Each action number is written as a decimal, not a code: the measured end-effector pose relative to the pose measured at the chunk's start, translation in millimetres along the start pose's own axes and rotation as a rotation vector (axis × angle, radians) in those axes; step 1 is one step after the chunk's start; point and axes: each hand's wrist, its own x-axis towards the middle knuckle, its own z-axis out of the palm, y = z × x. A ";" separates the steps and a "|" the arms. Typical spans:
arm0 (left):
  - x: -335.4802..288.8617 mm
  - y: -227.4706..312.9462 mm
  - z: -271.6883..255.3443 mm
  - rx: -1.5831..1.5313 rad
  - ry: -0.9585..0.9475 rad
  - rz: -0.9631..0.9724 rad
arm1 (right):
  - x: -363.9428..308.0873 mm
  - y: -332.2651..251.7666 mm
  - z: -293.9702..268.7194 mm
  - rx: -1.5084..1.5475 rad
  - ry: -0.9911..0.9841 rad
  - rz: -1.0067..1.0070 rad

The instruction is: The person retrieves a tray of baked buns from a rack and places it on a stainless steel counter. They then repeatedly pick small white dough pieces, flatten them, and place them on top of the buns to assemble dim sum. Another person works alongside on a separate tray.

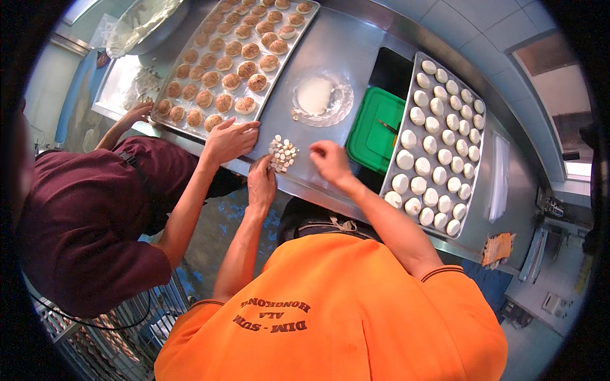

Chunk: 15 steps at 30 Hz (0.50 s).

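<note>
Head view: left hand (259,184) lowest, at front edge of tabletop (340,38), fingers loosely bent, tips beside small pale pieces (283,153); grip on any, cannot tell. Pieces lie clustered between both hands, near edge; light fingertip touch, guarding edge side, should limit scatter. Right hand (330,162) right of pieces, fingers curled; contents hidden. Co-worker's hand (230,141) close on left, at bun tray (270,92); best given room. Farther: clear dish (343,105), white contents; elbow and forearm best kept low, off white rounds (421,166).
</note>
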 end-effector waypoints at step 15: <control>53.3 30.3 9.0 0.115 0.073 0.171 | 12.0 -5.8 33.3 -0.369 -0.155 -0.300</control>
